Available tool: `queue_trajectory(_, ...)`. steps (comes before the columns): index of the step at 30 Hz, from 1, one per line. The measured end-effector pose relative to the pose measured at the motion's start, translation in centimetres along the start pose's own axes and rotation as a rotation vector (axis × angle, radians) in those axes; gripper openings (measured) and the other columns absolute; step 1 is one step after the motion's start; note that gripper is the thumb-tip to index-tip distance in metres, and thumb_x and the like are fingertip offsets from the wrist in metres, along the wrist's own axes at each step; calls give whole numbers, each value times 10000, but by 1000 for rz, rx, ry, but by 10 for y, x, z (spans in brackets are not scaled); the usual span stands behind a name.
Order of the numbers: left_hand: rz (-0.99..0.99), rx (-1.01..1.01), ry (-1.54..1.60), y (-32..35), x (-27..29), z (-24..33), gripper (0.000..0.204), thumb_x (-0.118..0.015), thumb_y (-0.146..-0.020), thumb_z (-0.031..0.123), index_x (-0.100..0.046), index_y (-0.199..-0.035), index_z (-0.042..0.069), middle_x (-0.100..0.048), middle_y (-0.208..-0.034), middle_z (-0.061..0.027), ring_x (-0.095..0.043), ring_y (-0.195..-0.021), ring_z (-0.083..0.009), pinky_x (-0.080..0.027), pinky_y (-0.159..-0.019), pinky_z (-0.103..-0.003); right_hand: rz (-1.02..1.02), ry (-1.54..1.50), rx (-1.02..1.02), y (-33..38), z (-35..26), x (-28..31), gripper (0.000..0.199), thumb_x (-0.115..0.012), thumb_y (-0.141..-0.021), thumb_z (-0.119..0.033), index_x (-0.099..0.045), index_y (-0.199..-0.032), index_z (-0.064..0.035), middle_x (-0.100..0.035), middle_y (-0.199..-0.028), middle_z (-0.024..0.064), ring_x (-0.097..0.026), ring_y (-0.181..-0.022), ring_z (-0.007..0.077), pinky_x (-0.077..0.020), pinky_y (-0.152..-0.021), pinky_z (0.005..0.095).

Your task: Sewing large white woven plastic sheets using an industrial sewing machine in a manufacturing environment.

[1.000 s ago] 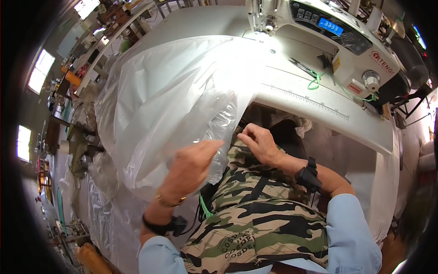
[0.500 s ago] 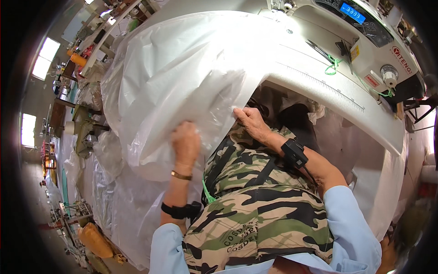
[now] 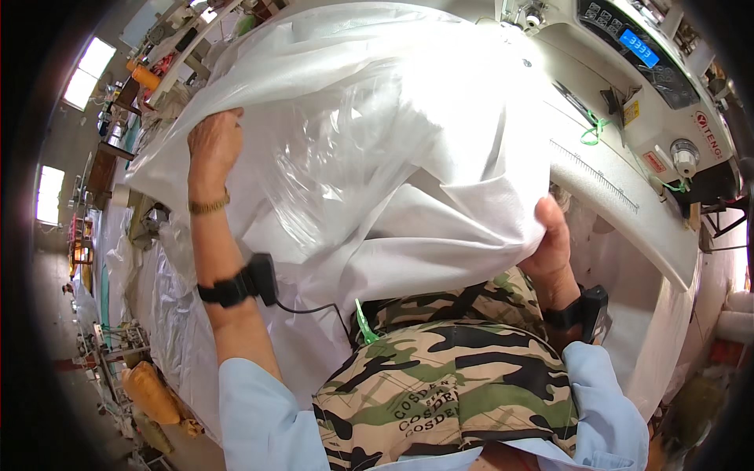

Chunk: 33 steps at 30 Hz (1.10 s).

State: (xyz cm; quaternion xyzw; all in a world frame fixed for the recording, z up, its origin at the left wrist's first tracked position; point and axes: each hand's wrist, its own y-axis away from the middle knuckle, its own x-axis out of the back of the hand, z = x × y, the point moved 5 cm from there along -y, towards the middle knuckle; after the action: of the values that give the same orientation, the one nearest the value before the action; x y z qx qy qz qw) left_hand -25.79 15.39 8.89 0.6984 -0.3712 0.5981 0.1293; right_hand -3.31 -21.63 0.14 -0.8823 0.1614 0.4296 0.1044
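A large white sheet [image 3: 393, 216], part smooth fabric and part glossy like plastic film, spreads over the sewing machine's table and down towards my lap. My left hand [image 3: 214, 149], at the far left, is closed on an edge of the sheet and holds it raised. On the other side, my right hand [image 3: 547, 245] grips the sheet near the table's front edge; its thumb shows, while its fingers are partly hidden by the bunched material. Folds run from the right hand across the sheet's middle.
The white sewing machine [image 3: 644, 94] with a lit blue display stands at the upper right. Its table edge [image 3: 620, 212] carries a ruler scale. Dark tweezers [image 3: 573, 100] and green thread [image 3: 594, 128] lie by the machine. More white sheeting [image 3: 177, 330] hangs at the left.
My left hand has moved up and left, lifting the sheet's edge. The right hand has shifted right and slightly down, pulling the sheet over my lap and bunching it.
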Motion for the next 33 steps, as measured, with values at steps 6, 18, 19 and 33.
queue_trajectory(6,-180,-441,917,133,-1,174,244,-648,-876,83,-694,-1115,57,-705,-905,-182,-675,-723,-334,-527,-690,-401,-21,-58,-96,-4,34,-4,416,-624,-936,-212,-594,-1244,67,-682,-1173,143,-672,-1044,205,-523,-947,350)
queue_trajectory(18,677,387,-65,78,12,-88,714,-608,-874,687,-640,-872,-26,-657,-813,-177,-623,-731,-307,-472,-691,-479,99,-104,94,12,-23,6,690,-627,-848,-354,-462,-1375,61,-622,-1243,193,-639,-1105,268,-519,-974,387)
queue_trajectory(19,988,165,-262,77,67,-101,693,-678,-838,665,-637,-882,-25,-660,-864,-202,-625,-785,-342,-467,-714,-484,113,-95,120,12,-25,7,690,-612,-862,-359,-449,-1386,59,-623,-1238,193,-639,-1102,273,-518,-973,387)
queue_trajectory(33,-750,351,937,163,-347,102,692,-586,-905,495,-446,-1440,79,-533,-1414,-228,-519,-1310,-338,-384,-1106,-401,106,-110,139,19,-29,4,637,-613,-907,-320,-446,-1398,50,-651,-1194,164,-663,-1043,237,-531,-945,383)
